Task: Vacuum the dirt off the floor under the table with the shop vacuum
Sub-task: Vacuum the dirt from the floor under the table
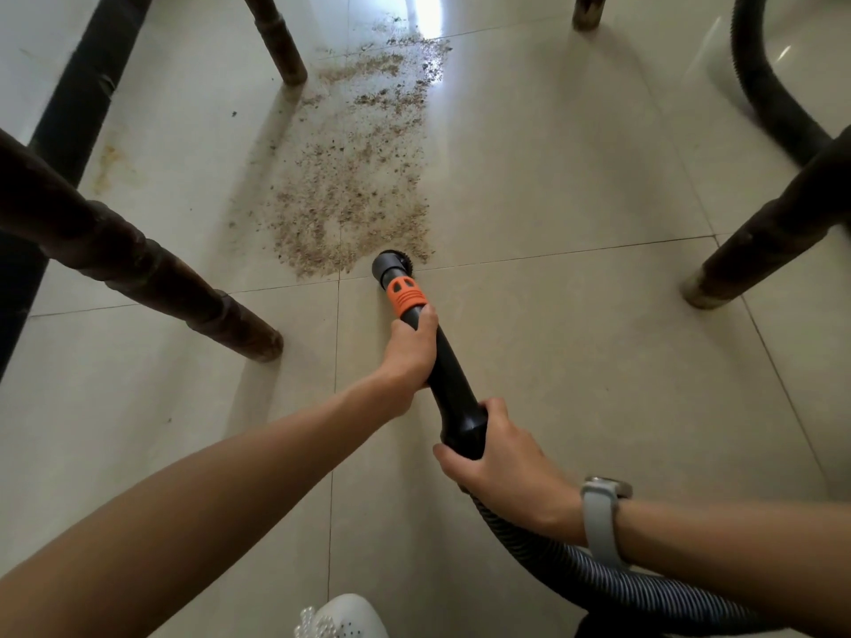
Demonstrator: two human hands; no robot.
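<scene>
A wide patch of brown dirt lies on the pale tiled floor between the table legs. A black vacuum wand with an orange collar points at it, and its round brush nozzle touches the near right edge of the patch. My left hand grips the wand just below the orange collar. My right hand grips the wide rear end of the wand, where the ribbed grey hose joins and trails off to the lower right.
Dark wooden table legs stand near left, far left, near right and far right. A black hose curves at the upper right. A dark bar runs along the left. My white shoe shows at the bottom.
</scene>
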